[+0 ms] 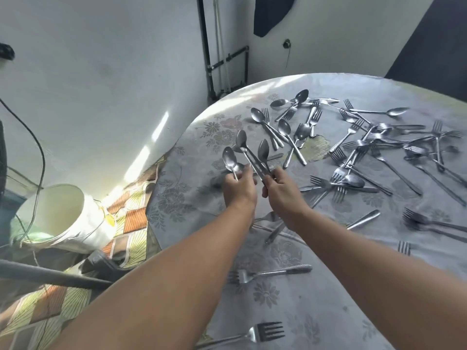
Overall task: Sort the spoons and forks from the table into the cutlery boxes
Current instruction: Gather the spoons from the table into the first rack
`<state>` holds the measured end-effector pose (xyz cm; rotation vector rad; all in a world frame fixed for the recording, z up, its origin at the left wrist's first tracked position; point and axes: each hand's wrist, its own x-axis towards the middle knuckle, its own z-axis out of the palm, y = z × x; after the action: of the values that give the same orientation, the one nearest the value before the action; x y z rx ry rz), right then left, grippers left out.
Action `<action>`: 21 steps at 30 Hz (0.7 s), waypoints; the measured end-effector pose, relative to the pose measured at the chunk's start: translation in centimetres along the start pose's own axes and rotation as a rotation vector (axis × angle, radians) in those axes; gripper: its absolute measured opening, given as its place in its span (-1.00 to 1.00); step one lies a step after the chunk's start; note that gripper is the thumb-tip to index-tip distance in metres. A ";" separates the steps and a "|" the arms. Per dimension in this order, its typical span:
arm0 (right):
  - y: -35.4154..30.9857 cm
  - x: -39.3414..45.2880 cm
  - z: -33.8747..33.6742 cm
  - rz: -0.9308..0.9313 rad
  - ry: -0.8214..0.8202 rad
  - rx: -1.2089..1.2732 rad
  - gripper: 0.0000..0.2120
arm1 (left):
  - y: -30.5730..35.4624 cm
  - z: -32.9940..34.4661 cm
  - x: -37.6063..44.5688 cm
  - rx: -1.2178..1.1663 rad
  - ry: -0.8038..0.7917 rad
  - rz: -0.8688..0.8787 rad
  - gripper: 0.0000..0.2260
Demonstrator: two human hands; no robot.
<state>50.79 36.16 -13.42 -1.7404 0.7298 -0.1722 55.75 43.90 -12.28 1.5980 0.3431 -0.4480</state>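
My left hand (238,189) grips steel spoons (229,157) by their handles, bowls pointing up, above the round table's left part. Close beside it, my right hand (280,189) holds more spoons (262,150) upright, their handles crossing those of the left bunch. A loose group of spoons (284,127) lies further back on the flowered tablecloth (192,198). A tangled heap of forks (366,145) covers the right side, with a spoon (353,180) among them. Single forks (267,333) (240,276) lie near my forearms. No cutlery box is in view.
A white bucket (60,215) lies tipped on the patterned floor left of the table, with a black cable (38,137) running over it. A white wall and dark pipes (209,72) stand behind the table. More forks (417,219) lie at the right edge.
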 end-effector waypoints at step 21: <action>2.0 -8.3 -11.7 0.233 0.086 0.520 -0.76 | -2.8 4.2 -10.8 -0.098 -0.020 -0.036 -0.87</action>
<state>37.93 30.87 -9.55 -1.1520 0.8561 -0.2528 44.62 40.43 -9.68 1.4929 0.3741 -0.4676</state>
